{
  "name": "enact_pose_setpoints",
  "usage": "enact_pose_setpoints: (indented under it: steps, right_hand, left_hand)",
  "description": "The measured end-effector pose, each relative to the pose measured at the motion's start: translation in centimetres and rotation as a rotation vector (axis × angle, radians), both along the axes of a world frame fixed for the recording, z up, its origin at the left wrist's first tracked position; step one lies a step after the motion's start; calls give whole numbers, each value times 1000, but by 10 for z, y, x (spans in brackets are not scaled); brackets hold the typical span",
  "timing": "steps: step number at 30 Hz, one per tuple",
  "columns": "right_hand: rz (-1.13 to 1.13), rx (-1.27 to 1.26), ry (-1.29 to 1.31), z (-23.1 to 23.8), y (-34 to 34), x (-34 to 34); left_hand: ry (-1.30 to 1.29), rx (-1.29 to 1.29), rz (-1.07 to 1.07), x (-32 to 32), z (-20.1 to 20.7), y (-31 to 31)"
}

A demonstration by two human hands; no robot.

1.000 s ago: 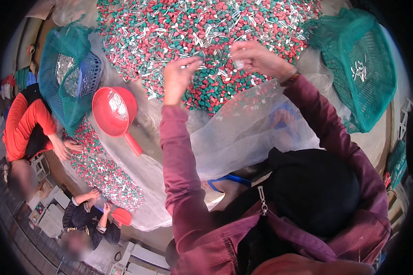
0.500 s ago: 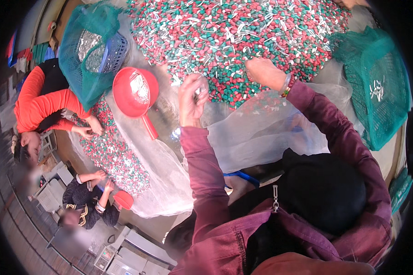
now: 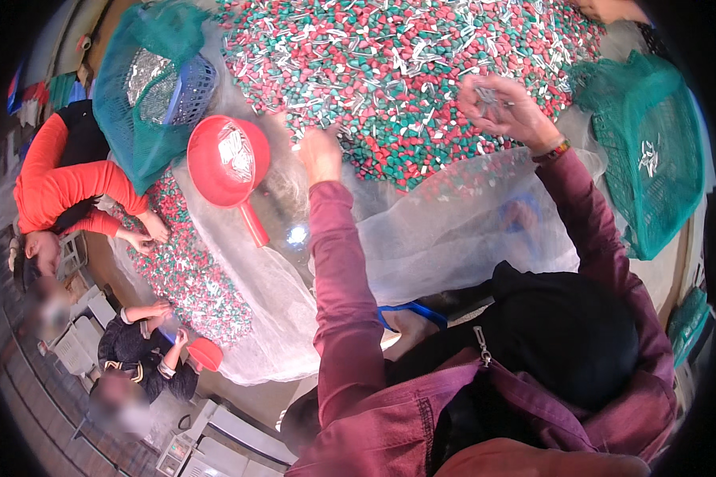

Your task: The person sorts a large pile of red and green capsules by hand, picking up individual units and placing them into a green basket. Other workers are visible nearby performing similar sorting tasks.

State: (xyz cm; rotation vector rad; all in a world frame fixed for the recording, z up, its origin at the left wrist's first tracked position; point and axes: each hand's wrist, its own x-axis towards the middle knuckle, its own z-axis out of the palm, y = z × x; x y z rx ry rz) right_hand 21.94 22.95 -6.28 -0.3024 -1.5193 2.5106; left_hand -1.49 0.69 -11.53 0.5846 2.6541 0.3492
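Note:
A wide heap of small red, green and white pieces (image 3: 406,103), mixed with pale, thin strips, spreads before me. At its near left edge is my left hand (image 3: 321,155), knuckles up; its fingers are bent down at the pieces, and whatever they pinch is hidden. My right hand (image 3: 507,110) is raised over the right part of the heap, palm partly turned up. Several silvery-white strips (image 3: 485,97) lie in its curled fingers. Left of my left hand sits a red long-handled scoop (image 3: 203,171) with a bundle of white strips (image 3: 236,155) in it.
Netted green baskets stand at the left (image 3: 147,151) and right (image 3: 667,207), each holding pale pieces. A translucent sheet (image 3: 453,230) hangs along the near edge. Two people, one in an orange sleeve (image 3: 56,179), work at a smaller heap (image 3: 187,270) beside a small red scoop (image 3: 207,354).
My right hand has lifted up and to the right, turning its palm to show strips. My left hand has turned knuckles up and moved slightly left.

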Motion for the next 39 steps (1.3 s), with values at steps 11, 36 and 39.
enact_pose_setpoints:
  steps: [11, 36, 39]
  right_hand:
    - [324, 1773, -394, -41, -36, -22]
    - [83, 840, -352, -32, -39, -83]
    - [209, -490, -117, -18, -5, -30]
  left_hand:
    - [-580, 564, 176, 43, 46, 16]
    - [-1028, 1164, 269, 14, 77, -1]
    - [-773, 720, 66, 16, 56, 4]
